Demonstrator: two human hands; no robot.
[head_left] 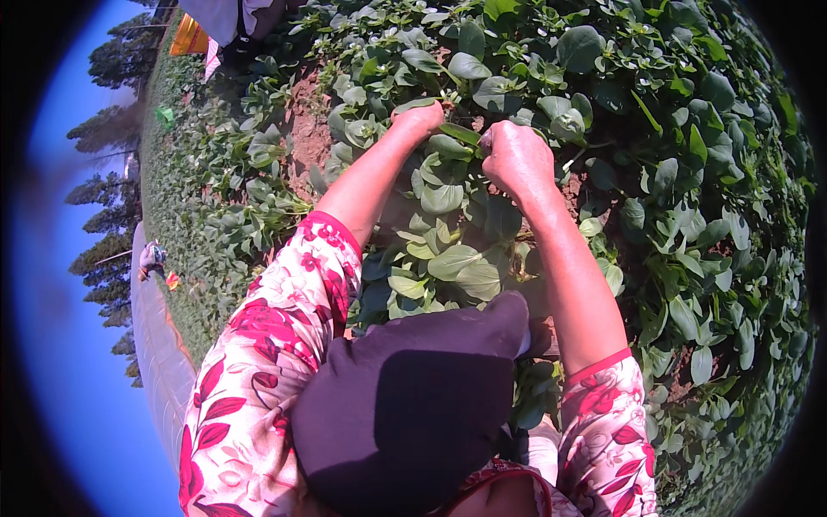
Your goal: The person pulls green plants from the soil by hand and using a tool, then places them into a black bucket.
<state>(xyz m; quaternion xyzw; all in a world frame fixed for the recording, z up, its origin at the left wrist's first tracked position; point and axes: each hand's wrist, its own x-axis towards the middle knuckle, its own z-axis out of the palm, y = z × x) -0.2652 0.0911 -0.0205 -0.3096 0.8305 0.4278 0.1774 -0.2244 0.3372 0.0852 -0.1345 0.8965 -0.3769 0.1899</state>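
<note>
My left hand [420, 120] reaches in among broad-leaved green vegetable plants [442, 197], its fingers curled. A leaf [413, 105] lies across its knuckles, and foliage hides the fingertips. To its right, my right hand [519, 157] is bent into a fist, low over the same row. A narrow green leaf [460, 133] spans the gap between the two hands. What the right fist holds, if anything, is hidden by its own fingers. Below the hands, paler leaves [455, 265] spread in front of me.
Dark fabric [413, 400] bulges up before my chest. Bare reddish soil [309, 132] shows at left. Another person's clothing [226, 19] appears at top left, beside an orange-yellow container [188, 35]. A distant person [152, 257] bends near plastic sheeting [158, 362]. Dense plants [691, 258] cover the right side.
</note>
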